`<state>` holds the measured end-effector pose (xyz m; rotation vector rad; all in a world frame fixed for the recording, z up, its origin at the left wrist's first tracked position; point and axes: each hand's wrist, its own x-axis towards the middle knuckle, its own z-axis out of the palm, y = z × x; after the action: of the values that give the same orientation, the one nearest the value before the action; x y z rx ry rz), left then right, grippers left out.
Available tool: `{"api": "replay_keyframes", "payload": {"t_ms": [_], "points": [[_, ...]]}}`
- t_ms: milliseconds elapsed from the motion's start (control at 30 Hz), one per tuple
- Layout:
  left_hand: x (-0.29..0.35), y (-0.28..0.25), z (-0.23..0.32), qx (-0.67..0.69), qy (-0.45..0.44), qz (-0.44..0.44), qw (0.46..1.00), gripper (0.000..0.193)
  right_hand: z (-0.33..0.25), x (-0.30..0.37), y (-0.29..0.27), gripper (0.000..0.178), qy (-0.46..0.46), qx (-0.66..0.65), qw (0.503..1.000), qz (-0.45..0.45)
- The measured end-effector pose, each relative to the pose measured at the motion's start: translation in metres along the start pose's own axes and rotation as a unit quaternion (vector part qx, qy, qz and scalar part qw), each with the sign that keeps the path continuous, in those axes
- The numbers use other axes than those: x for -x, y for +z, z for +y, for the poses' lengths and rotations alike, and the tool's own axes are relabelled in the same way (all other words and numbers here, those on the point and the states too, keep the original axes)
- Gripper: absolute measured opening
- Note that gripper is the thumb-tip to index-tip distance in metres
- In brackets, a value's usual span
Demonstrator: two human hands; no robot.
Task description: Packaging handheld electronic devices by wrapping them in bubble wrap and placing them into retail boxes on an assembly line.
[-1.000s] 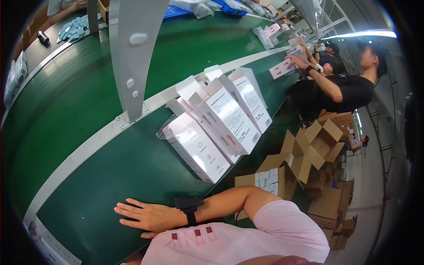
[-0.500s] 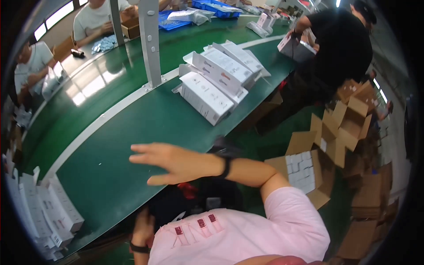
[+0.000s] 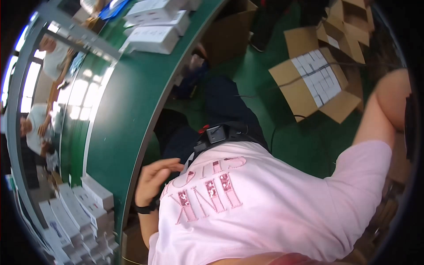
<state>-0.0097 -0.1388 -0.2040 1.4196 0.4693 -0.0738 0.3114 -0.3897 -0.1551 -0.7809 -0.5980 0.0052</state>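
Observation:
My left hand (image 3: 154, 179), with a dark band at the wrist, hovers in front of my pink shirt beside the near edge of the green table (image 3: 128, 115). Its fingers are loosely stretched and nothing shows in them. The raised right arm (image 3: 380, 106) bends at the right rim of the picture, and the hand itself is out of view. Closest to my left hand on the table are stacked white boxes (image 3: 88, 212) at the lower left. More white boxes (image 3: 154, 39) lie together at the table's far end.
On the green floor to the right stands an open cardboard carton (image 3: 287, 92) packed with white boxes. Other open cartons (image 3: 333, 37) stand behind it. A dark cable crosses in front of the packed carton. Grey metal posts and seated people are across the table.
The view has turned toward the right and down. My right arm has swung from over the table to the right rim, its hand leaving the picture. My left hand has come up more into sight.

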Motion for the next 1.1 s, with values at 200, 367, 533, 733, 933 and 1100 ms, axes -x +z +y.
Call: {"api": "replay_keyframes", "payload": {"t_ms": [200,367,533,733,933,1100], "points": [[-0.008,-0.144,-0.249,-0.352,-0.136,0.329,0.866,0.031,-0.016,-0.013,-0.045,0.046,-0.045,0.070,0.996,0.039],[-0.076,-0.180,-0.330,-0.481,-0.035,0.340,0.807,0.036,0.017,-0.044,-0.055,0.043,-0.148,0.091,0.984,0.024],[-0.072,-0.232,-0.403,-0.559,0.088,0.360,0.742,0.038,0.060,-0.153,-0.063,0.040,-0.304,0.105,0.947,0.004],[-0.171,-0.186,-0.215,-0.555,-0.214,0.222,0.773,0.041,0.023,-0.076,-0.060,0.037,-0.027,0.239,0.969,-0.056],[-0.180,-0.156,-0.202,-0.604,-0.261,0.183,0.730,0.044,0.045,-0.076,-0.065,0.035,-0.038,0.268,0.957,-0.103],[-0.153,-0.152,-0.239,-0.644,-0.097,0.337,0.680,0.047,0.104,-0.113,-0.037,0.033,-0.217,0.224,0.946,-0.089]]}}
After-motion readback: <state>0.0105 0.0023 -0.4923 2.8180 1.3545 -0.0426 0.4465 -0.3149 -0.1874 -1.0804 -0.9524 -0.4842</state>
